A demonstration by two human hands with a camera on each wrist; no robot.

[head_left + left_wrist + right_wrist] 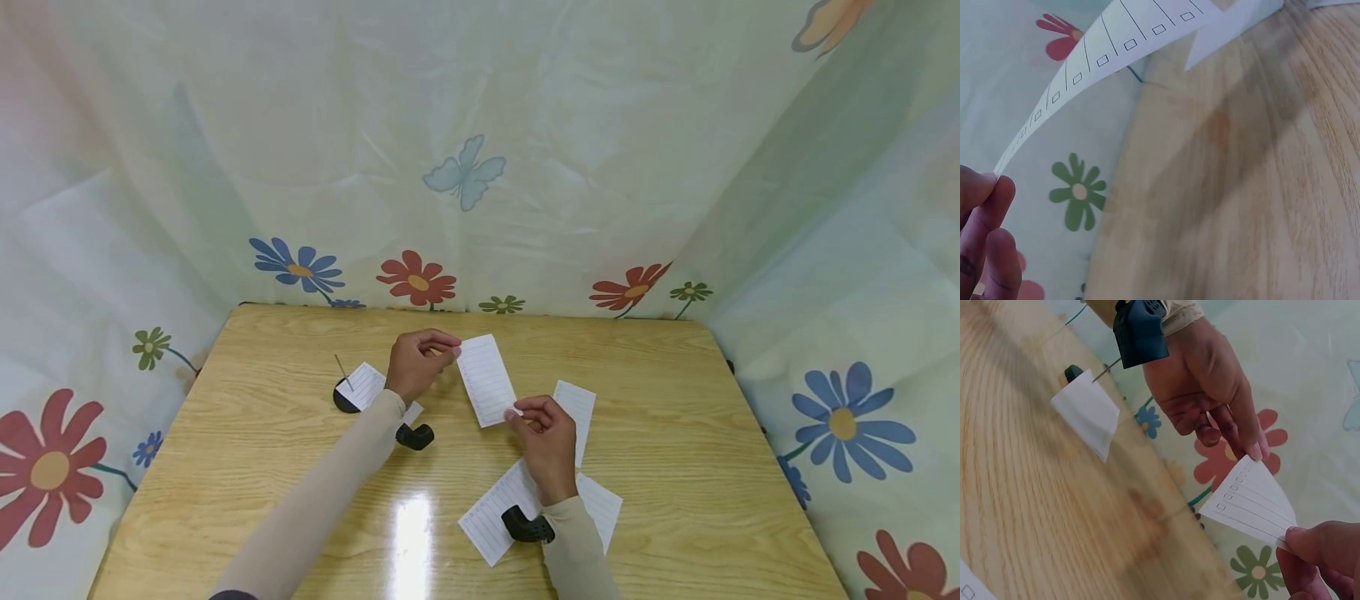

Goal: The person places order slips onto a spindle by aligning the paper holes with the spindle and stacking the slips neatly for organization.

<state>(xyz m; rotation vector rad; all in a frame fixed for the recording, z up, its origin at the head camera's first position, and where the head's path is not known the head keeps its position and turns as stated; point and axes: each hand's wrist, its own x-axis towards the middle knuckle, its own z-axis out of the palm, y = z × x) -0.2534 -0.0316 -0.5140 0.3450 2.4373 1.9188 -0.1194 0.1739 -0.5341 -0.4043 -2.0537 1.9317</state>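
Observation:
A white checklist sheet point(486, 379) is held up between both hands over the table. My left hand point(420, 362) pinches its upper left corner between thumb and fingertips. At the lower right corner, the thumb and fingers of my right hand point(546, 442) pinch it too. Ruled lines and a row of small boxes show on the sheet point(1129, 47), which bows in the left wrist view. Left of my left hand stands a paper spike point(344, 399) with a round black base and thin upright rod. Another lined sheet point(363, 385) is at the rod, partly hidden by my left wrist.
Several more lined sheets lie around my right forearm: one upper sheet point(577, 408), one lower left sheet point(495, 517) and one right sheet point(602, 504). The wooden table point(675, 433) meets a flowered curtain point(555, 208) at the back and sides.

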